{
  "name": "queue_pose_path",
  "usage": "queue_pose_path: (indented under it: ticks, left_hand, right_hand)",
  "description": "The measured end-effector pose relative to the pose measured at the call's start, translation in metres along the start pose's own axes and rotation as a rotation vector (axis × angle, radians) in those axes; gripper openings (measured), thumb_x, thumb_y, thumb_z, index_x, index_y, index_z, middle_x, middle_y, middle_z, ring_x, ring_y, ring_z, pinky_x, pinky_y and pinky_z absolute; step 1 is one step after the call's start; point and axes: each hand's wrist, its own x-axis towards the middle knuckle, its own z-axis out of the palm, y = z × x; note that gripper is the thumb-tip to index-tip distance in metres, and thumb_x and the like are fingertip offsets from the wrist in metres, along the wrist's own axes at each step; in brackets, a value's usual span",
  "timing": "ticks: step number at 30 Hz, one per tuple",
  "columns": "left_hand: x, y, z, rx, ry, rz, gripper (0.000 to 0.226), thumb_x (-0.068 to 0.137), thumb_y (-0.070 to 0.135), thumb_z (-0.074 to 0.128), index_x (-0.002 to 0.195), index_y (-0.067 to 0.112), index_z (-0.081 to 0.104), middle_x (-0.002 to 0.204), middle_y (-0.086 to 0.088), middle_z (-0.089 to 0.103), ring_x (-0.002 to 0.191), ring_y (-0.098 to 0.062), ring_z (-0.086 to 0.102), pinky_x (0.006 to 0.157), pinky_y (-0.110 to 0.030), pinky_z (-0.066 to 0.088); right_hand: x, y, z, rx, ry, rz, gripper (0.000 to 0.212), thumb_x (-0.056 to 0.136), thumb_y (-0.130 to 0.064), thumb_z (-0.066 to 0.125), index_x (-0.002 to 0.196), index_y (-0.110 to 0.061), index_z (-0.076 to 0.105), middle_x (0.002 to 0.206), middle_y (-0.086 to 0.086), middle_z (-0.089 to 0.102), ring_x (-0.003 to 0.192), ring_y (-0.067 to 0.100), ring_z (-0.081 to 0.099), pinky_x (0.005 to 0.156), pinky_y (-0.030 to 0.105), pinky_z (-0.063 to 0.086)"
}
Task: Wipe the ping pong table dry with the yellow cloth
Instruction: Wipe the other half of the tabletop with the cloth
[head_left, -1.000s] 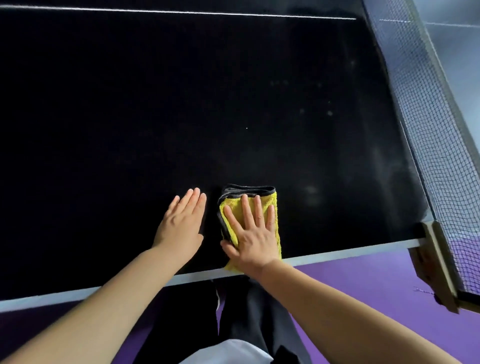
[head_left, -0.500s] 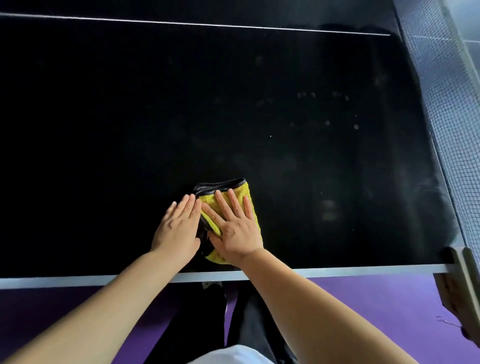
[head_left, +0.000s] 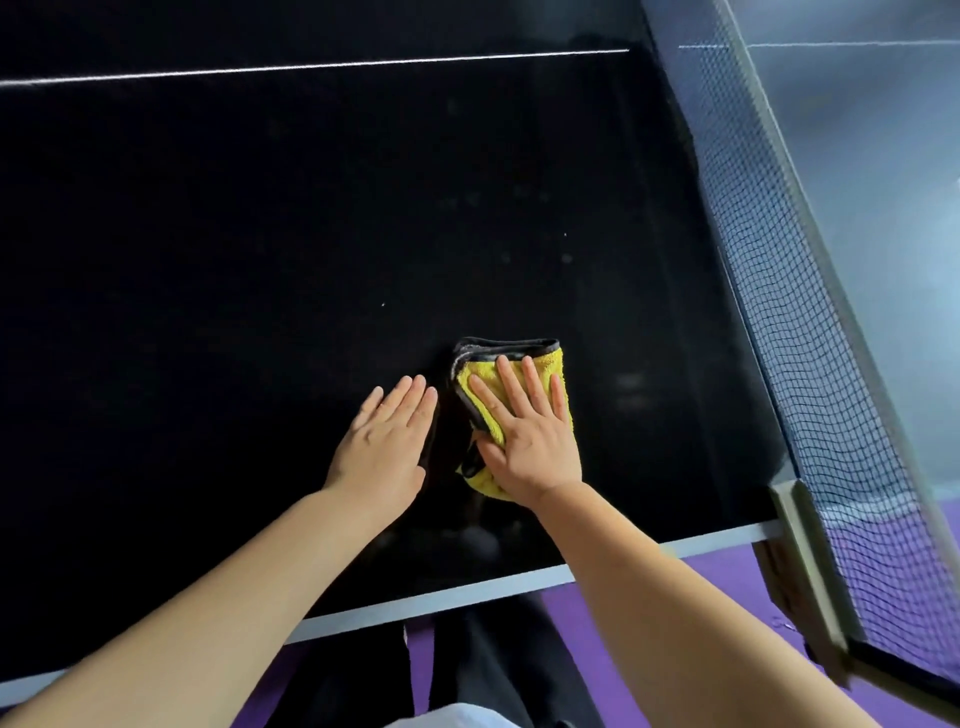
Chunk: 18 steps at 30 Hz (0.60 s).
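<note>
The folded yellow cloth with a dark grey border lies flat on the black ping pong table, some way in from the near edge. My right hand presses palm-down on the cloth, fingers spread, covering its lower half. My left hand rests flat on the bare table just left of the cloth, fingers together, with a small gap between it and the cloth. Faint pale droplet marks show on the surface beyond the cloth.
The net runs along the right side on a post clamp at the table's near right corner. A white line crosses the far part. The pale table edge borders a purple floor.
The cloth and my right hand have slid farther from the near edge across the surface. My left hand moved along beside it, flat on the table.
</note>
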Motion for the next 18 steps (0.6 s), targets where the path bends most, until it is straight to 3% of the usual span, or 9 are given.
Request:
queue_pose_path:
  ticks: [10,18]
  left_hand:
    - [0.102,0.100,-0.013,-0.036,0.038,0.122,0.080,0.095,0.027,0.048,0.150,0.014,-0.009,0.158,-0.003,-0.014,0.144,-0.016,-0.015,0.117,-0.034,-0.010]
    - [0.119,0.111,-0.012,-0.025,0.039,0.076,0.082,0.094,0.027,0.048,0.149,0.014,-0.013,0.157,-0.004,-0.017,0.144,-0.017,-0.018,0.116,-0.036,-0.011]
  right_hand:
    - [0.003,0.171,-0.030,0.026,0.021,0.272,0.070,0.088,-0.054,0.029,0.153,-0.045,0.005,0.164,-0.009,-0.004,0.151,0.018,-0.013,0.121,0.046,-0.009]
    - [0.016,0.246,-0.054,-0.024,-0.022,0.380,0.075,0.080,-0.060,0.019,0.149,-0.047,-0.009,0.161,-0.011,-0.016,0.148,0.016,-0.021,0.120,0.044,-0.015]
